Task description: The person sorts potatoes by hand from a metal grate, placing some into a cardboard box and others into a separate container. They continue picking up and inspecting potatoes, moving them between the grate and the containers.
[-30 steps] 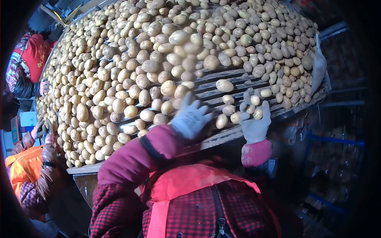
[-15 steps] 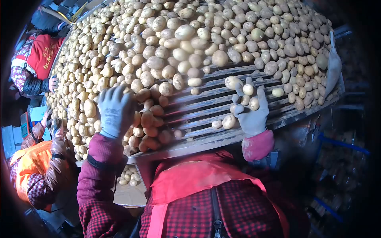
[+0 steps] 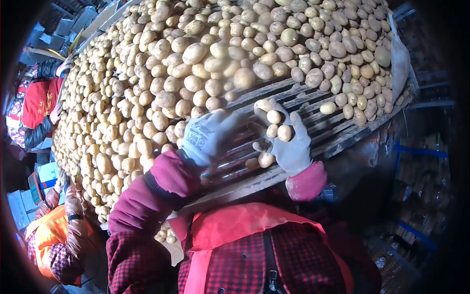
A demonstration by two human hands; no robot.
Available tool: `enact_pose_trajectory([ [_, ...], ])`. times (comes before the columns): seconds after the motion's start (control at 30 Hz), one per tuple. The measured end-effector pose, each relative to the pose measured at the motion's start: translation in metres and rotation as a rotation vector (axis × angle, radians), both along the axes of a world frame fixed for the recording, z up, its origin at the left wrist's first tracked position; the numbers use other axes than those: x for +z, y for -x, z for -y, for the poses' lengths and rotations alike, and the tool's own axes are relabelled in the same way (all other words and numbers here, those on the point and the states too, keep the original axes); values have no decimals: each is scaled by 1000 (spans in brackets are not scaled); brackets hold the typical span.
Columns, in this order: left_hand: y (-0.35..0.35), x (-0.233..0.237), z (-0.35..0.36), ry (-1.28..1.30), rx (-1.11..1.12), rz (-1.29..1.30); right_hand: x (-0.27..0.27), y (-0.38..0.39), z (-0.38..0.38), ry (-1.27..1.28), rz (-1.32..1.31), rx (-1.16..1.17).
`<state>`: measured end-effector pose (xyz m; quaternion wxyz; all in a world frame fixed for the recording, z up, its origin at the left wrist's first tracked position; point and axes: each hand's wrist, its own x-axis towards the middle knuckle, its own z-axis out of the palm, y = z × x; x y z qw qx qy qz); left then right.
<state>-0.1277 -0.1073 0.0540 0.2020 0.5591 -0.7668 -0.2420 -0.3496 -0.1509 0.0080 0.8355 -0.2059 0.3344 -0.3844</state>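
Note:
My left hand [image 3: 208, 134], in a grey work glove, reaches to the right over the slatted rack, palm down. Its fingers are stretched out and partly blurred, with no potato visible in them. My right hand [image 3: 292, 147], gloved the same way, is turned palm up above the slats. Several small potatoes [image 3: 284, 133] rest in its curled fingers, and a longer pale potato [image 3: 263, 104] lies at the fingertips. By the thumb is another potato [image 3: 266, 159]. Loose potatoes [image 3: 165, 99] lie heaped close beyond my left hand.
Bare slats [image 3: 323, 103] show around my right hand, bordered by the rack's front edge [image 3: 245, 190]. A person in a red vest [image 3: 36, 103] and another in an orange vest [image 3: 51, 235] stand at the left. Below the rack sits a box with potatoes [image 3: 169, 235].
My left hand has swept right from the heap onto the slats, and the potatoes near it no longer show there. My right hand has shifted left with its potatoes. The view has moved slightly.

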Motion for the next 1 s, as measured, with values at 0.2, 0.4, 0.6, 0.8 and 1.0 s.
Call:
enact_pose_trajectory([
  [0.2, 2, -26, 47, 277, 104, 103, 4, 7, 0, -233, -44, -94],
  [0.4, -28, -94, 91, 144, -91, 712, -11, 16, 5, -127, 34, 18],
  [0.6, -13, -78, 83, 32, -19, 646, -14, 17, 12, -193, 197, -6],
  [0.8, -12, -84, 79, -28, -33, 676, -13, 19, 11, -168, 206, 6],
  [1.0, -24, -85, 60, 58, -104, 687, -18, 18, 11, -211, 288, 21],
])
